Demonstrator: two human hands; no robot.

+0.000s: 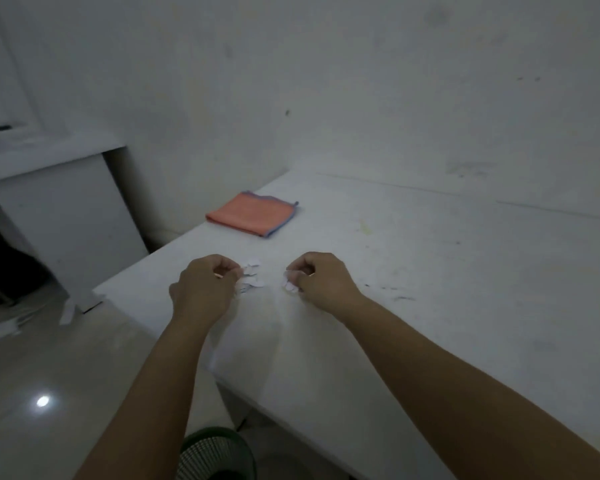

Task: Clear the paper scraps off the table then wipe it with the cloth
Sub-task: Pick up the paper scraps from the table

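Small white paper scraps (253,276) lie in a loose pile on the white table (430,271), between my two hands. My left hand (205,289) rests just left of the pile with fingers curled, pinching scraps at its fingertips. My right hand (321,282) sits just right of the pile, fingers closed on a few scraps (289,285). A folded orange cloth with a blue edge (253,213) lies flat near the table's far left corner, beyond the pile and apart from both hands.
A dark mesh wastebasket (215,455) stands on the floor below the table's near left edge. A white cabinet (59,209) stands to the left, with paper bits on the floor (66,311) beside it. The wall runs right behind the table.
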